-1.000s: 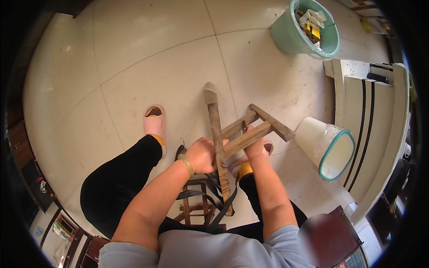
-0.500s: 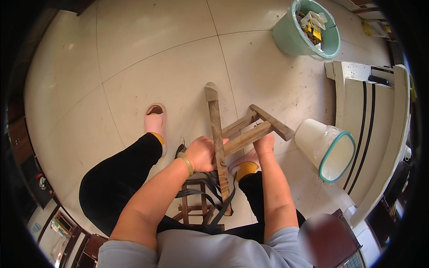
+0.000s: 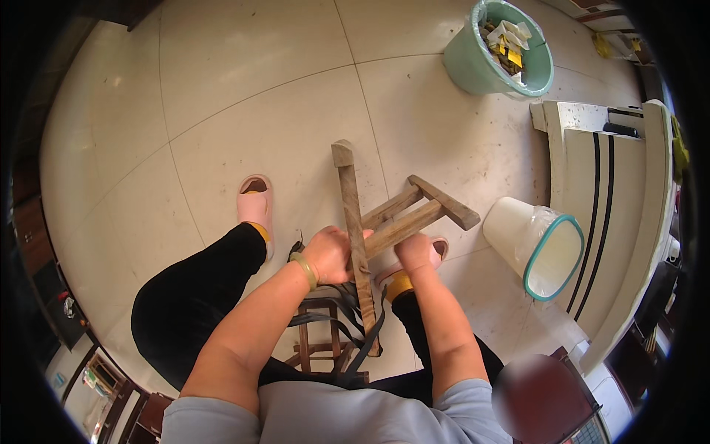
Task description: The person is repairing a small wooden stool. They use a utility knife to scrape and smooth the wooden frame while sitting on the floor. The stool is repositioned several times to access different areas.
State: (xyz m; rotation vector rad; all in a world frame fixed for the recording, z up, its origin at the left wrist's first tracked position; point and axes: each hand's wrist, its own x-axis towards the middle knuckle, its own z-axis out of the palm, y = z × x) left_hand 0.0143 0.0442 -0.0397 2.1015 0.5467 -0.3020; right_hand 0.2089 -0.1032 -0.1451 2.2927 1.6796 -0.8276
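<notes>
My left hand (image 3: 329,255) is closed on a wooden frame (image 3: 347,185), where a long, weathered bar crosses two shorter rails (image 3: 407,226) joined by an end piece. Just under the nearer rail, my right hand (image 3: 416,251) is closed, its fingertips partly hidden, so what it holds is unclear. Dark straps (image 3: 347,311) hang around the long bar's lower end, over a small wooden stool (image 3: 314,344) between my legs. My feet, in pink slippers (image 3: 254,198), are on either side of the frame.
A green bucket (image 3: 466,59) with rubbish stands on the tiled floor (image 3: 259,96) at the back right. A white bin (image 3: 506,229) with a teal rim is beside a white panelled unit (image 3: 629,185). A dark red seat (image 3: 551,392) is at the lower right.
My right hand moved right along the rail, then back left and slightly down. The wooden frame has shifted a little left and down in the view; my left hand stays on it.
</notes>
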